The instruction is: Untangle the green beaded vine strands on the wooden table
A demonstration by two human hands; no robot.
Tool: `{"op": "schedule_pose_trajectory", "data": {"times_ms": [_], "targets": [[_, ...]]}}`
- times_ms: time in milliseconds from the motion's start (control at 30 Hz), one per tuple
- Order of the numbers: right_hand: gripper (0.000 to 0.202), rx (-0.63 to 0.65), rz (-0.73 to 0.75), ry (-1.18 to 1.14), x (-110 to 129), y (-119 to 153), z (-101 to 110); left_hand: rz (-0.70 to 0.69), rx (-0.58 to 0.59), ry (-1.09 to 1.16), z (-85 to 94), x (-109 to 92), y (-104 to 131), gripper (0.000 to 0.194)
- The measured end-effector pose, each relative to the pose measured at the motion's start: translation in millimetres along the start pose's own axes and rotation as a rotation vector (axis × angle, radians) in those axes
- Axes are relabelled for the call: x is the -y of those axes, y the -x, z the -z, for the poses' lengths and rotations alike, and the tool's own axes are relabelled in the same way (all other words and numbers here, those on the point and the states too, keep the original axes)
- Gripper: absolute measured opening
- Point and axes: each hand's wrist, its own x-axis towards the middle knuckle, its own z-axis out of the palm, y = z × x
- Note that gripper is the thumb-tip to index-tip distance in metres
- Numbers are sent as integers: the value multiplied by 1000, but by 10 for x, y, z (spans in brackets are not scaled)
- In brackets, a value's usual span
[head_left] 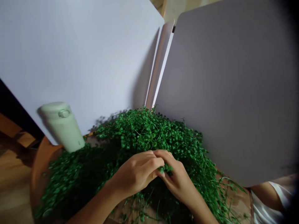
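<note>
Greens (151,130): we see a big heap of thin stems with small round leaves, spread over the counter (35,174) in front of us, with a few loose stems straggling at the right and near edges.
Left hand (142,169): we have it over the near middle of the heap, narrow, fingers bent inward and touching the right hand (175,175); we cannot tell how firmly it grips, as some of the fingertips are hidden.
Right hand: we have it curled round a small leafy sprig (166,168), which shows between thumb and fingers where our two hands meet.
Bottle (64,127): pale green, lidded, it stands at our left behind the heap's left part, slanting in our view.
White panel (77,56): upright behind the bottle and heap.
Grey panel (229,90): upright at our right, beyond the heap.
White cloth (266,208): beside bare skin at the lower right; whose, we cannot tell.
</note>
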Motion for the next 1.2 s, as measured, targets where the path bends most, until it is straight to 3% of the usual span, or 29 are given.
{"op": "schedule_pose_trajectory", "data": {"times_ms": [200,400,567,767,1000,1100,1200], "targets": [[9,-23,15,62,-14,-14,-17,-73,28,-43,-6,10,-36,15],[7,-25,120,114,-24,-8,-70,-27,-23,8,-19,52,-1,13],[12,-31,-16,64,-40,37,-125,176,-84,104,-56,71,27,21],[13,-135,-69,-28,-59,30,-192,252,-129,237,-83,38,-17,33],[12,-103,-69,-171,37,25,-268,362,-210,211,-63,-10,-41,39],[14,-81,-23,-65,57,20,-257,364,-184,167,-28,-18,-50,42],[18,-107,20,17,68,12,-211,281,-109,116,20,-29,-61,38]]}}
